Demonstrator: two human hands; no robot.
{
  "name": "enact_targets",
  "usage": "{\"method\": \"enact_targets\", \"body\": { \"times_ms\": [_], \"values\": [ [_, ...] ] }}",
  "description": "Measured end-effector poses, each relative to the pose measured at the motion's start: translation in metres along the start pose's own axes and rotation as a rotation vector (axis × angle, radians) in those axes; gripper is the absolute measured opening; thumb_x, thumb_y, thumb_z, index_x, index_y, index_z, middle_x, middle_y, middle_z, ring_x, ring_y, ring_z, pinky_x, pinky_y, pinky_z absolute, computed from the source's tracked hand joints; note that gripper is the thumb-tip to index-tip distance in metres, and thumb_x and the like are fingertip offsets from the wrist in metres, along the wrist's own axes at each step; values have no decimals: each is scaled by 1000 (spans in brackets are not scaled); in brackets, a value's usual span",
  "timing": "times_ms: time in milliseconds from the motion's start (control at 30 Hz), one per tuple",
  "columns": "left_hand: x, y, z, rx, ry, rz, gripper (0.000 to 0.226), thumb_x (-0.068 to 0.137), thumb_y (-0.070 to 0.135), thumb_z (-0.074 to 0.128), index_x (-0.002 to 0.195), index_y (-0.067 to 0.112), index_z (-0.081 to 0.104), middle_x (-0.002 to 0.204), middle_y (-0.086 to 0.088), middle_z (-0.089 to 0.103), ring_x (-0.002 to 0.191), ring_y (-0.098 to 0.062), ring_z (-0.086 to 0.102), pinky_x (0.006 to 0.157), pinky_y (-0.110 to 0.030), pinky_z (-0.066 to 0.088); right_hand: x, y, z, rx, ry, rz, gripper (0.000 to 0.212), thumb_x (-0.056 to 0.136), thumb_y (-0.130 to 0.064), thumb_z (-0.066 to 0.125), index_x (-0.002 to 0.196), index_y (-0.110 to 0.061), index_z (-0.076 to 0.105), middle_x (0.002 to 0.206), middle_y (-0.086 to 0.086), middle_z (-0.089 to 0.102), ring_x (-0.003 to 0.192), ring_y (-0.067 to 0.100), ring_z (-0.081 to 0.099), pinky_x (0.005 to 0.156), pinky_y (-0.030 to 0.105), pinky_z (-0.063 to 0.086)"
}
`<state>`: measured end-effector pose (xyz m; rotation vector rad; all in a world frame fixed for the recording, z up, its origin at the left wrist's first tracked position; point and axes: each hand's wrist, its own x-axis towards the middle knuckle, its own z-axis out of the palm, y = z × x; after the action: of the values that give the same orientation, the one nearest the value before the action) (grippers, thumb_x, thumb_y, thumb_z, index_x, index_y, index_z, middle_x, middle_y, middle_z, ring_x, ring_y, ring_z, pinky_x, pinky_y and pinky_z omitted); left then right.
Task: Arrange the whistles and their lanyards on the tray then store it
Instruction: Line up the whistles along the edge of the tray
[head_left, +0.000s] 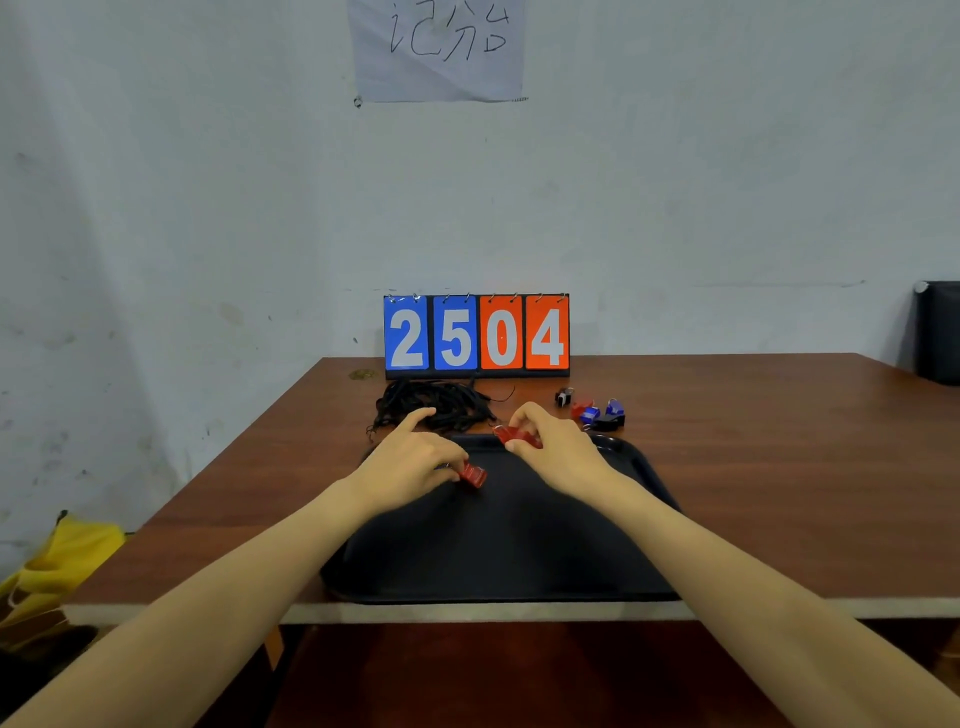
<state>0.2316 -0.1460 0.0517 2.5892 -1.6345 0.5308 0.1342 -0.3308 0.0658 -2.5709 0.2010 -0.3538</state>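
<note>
1. The black plastic tray (498, 551) lies at the near edge of the brown wooden desk (779, 467). Leaning on its near rim could tip it and spill the whistles.
2. The tangled heap of black lanyards (436, 408) beyond the tray may snag and drag when pulled.
3. The left hand (410, 462), fingers curled, pinches a red plastic whistle (472, 474) low over the tray; contact is unclear.
4. The right hand (550, 447) pinches a second red whistle (514, 435) above the far rim.
5. A cluster of loose red, blue and black whistles (597, 413) waits on the desk.

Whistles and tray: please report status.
Left hand grips red whistle over tray. Right hand pinches second red whistle. Lanyards, other whistles on table beyond tray. Nothing blocking.
</note>
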Motion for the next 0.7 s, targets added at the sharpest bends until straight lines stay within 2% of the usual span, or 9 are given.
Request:
{"method": "enact_targets", "body": {
  "times_ms": [133,200,267,333,433,600,700],
  "values": [
    [-13,-6,-5,-40,3,-24,29,87,7,53,104,24,70,123,10,63,127,-4,47,116,-32,-9,2,2,1,3,0,13,30,92,-33,55,118,-23,47,115,2,61,104,19,60,92,38,52],
    [-16,-7,-6,-73,84,-132,27,85,4,53,99,21,68,116,6,66,121,-9,51,121,-35,1,3,2,2,1,6,14,30,92,-34,56,118,-23,47,115,2,62,102,18,61,89,35,53],
    [-13,-2,-9,-131,180,-271,20,88,20,57,106,20,65,108,4,65,110,-13,54,117,-37,22,4,1,3,-9,17,21,31,91,-34,57,118,-23,47,113,2,63,99,17,61,87,34,53],
    [-8,10,-10,-100,122,-352,43,85,51,56,116,22,60,108,5,62,107,-14,51,109,-35,30,4,0,3,-31,21,31,32,91,-34,57,119,-21,48,113,2,62,99,17,61,86,32,52],
    [-1,27,-4,-12,-33,-372,68,77,73,45,125,25,56,117,4,58,115,-16,47,111,-37,22,2,1,4,-41,21,40,32,91,-34,57,118,-20,49,113,2,62,99,17,60,86,32,52],
    [3,25,7,-1,-128,-405,55,84,64,45,128,32,53,130,4,55,127,-18,40,113,-45,8,2,3,4,-29,9,44,30,91,-34,57,116,-21,50,114,1,61,102,17,60,90,35,52],
    [1,15,6,-47,-175,-420,52,87,59,45,133,36,46,137,6,50,131,-18,33,110,-47,8,3,5,4,-23,0,43,29,90,-34,57,115,-21,50,114,1,62,101,17,60,90,35,52]
  ]
}}
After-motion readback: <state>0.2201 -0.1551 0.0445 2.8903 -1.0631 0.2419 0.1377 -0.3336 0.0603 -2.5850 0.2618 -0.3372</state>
